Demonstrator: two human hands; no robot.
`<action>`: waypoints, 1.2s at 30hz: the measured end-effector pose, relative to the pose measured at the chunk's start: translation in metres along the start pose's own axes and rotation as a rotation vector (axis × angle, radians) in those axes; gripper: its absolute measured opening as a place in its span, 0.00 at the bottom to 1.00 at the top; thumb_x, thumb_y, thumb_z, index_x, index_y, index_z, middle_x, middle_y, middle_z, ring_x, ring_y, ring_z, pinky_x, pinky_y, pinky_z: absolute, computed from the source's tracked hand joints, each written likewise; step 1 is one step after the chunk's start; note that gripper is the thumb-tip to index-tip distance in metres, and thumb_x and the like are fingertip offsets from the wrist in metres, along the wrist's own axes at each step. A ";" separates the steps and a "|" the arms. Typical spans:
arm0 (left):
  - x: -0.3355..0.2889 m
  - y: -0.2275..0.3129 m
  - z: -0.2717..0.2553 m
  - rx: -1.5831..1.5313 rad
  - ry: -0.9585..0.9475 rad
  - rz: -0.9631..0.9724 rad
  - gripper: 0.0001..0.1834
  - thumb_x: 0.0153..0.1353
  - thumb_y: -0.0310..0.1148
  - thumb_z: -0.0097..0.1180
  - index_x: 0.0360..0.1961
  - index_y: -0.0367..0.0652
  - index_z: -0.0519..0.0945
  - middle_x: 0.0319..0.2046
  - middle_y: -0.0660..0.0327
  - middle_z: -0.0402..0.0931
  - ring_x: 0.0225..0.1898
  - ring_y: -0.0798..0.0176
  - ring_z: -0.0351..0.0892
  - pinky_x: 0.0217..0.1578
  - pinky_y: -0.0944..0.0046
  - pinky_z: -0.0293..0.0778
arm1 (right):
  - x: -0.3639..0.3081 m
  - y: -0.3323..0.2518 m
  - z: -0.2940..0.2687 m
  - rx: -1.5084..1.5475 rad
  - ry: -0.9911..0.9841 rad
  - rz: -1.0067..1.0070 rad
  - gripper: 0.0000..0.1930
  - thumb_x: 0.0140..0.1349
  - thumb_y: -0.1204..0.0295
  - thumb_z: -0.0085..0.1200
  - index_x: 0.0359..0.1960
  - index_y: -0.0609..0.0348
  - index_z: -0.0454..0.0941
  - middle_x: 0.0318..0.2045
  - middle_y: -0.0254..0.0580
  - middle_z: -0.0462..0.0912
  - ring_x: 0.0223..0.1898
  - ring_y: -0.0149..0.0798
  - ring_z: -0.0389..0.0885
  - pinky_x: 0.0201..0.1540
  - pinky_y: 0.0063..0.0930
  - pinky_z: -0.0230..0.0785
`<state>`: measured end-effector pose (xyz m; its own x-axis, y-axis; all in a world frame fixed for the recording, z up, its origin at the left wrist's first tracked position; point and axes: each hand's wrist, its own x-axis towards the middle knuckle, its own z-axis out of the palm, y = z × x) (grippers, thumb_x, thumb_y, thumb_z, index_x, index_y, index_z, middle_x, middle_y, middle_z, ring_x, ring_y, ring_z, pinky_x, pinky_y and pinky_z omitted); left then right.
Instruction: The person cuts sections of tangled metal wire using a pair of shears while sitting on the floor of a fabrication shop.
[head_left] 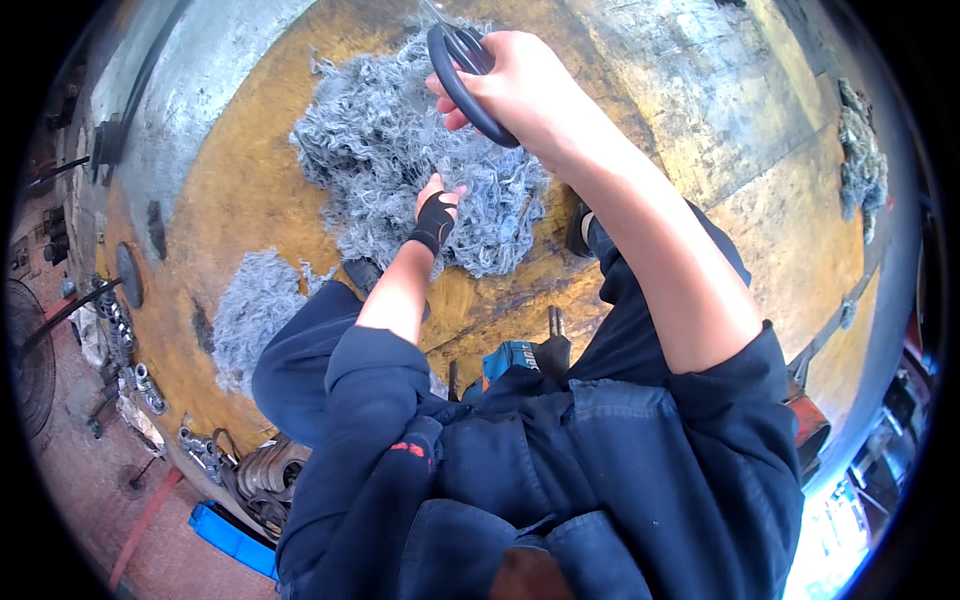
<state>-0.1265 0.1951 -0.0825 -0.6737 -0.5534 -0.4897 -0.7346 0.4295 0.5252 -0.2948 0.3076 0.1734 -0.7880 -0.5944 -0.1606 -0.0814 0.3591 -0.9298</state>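
Note:
A big loose heap of grey tangled yarn waste [375, 130] lies on the worn yellowish surface in front of me. My left hand [437, 210], in a black wrist support [435, 222], rests at the heap's middle with its fingers curled into the strands. The fingertips are partly lost among the fibres, but they seem closed on a tuft. Raised over the heap's far right side, my right hand [525, 95] grips scissors [487, 122] by their large dark looped handles. The blades point away from me and run mostly out of the picture's top edge.
A smaller grey clump [262, 310] sits beside my left knee; another matted strip [860, 150] lies at the far right edge. Metal fittings [150, 390], a blue tray [232, 540] and a fan [28, 350] are at lower left. A blue tool [508, 358] stands between my legs.

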 end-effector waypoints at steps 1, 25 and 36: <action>0.001 0.001 -0.014 0.049 -0.052 0.081 0.23 0.48 0.41 0.60 0.42 0.38 0.75 0.36 0.46 0.78 0.41 0.45 0.75 0.43 0.56 0.68 | 0.001 0.000 -0.001 -0.012 0.011 -0.012 0.16 0.49 0.63 0.58 0.21 0.68 0.78 0.16 0.48 0.77 0.21 0.39 0.80 0.30 0.32 0.72; -0.137 0.117 -0.243 -1.122 -0.175 0.348 0.23 0.56 0.29 0.57 0.53 0.38 0.68 0.47 0.56 0.73 0.48 0.61 0.74 0.51 0.59 0.69 | -0.022 -0.042 0.019 0.485 -0.502 -0.067 0.28 0.53 0.53 0.59 0.38 0.72 0.74 0.32 0.49 0.80 0.31 0.34 0.82 0.29 0.19 0.79; -0.089 0.101 -0.138 -1.410 0.024 0.352 0.35 0.38 0.13 0.62 0.50 0.46 0.65 0.40 0.64 0.71 0.42 0.63 0.74 0.41 0.62 0.73 | -0.035 -0.032 0.043 0.470 -0.609 -0.107 0.26 0.48 0.48 0.61 0.23 0.65 0.77 0.19 0.41 0.78 0.20 0.30 0.78 0.21 0.26 0.69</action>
<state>-0.1301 0.1889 0.1102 -0.7869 -0.5874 -0.1891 0.1630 -0.4934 0.8544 -0.2385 0.2853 0.1948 -0.3050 -0.9481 -0.0897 0.2365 0.0159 -0.9715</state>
